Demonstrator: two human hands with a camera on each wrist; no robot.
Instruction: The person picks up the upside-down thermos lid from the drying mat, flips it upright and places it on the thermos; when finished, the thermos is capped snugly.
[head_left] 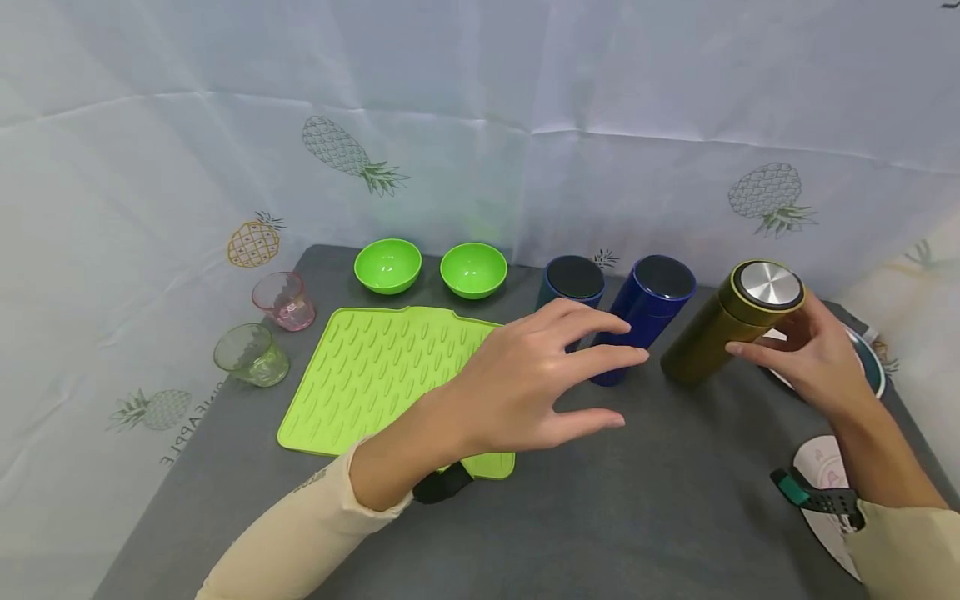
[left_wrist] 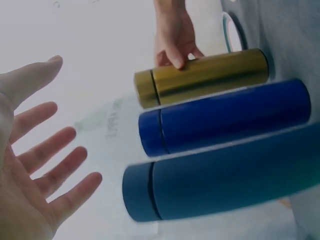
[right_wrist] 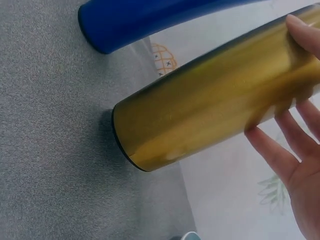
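Observation:
In the head view my right hand (head_left: 828, 367) grips a gold thermos bottle (head_left: 701, 342) with a silver-topped lid, thumb on the near side and fingers round the far side. The right wrist view shows the bottle's dark base right at the grey table (right_wrist: 65, 145). A dark blue thermos (head_left: 647, 310) stands just left of it, and a teal-blue thermos (head_left: 573, 279) further left, partly behind my left hand (head_left: 532, 379). That hand hovers with spread fingers, holding nothing; in the left wrist view it is apart from the lids of the three bottles.
A lime-green drying mat (head_left: 382, 367) lies on the left, partly under my left arm. Two green bowls (head_left: 388, 267) stand behind it. A pink glass (head_left: 288, 304) and a greenish glass (head_left: 255, 358) are at the left edge. White-rimmed dishware (head_left: 876, 375) and a pale plate (head_left: 817, 467) are at right.

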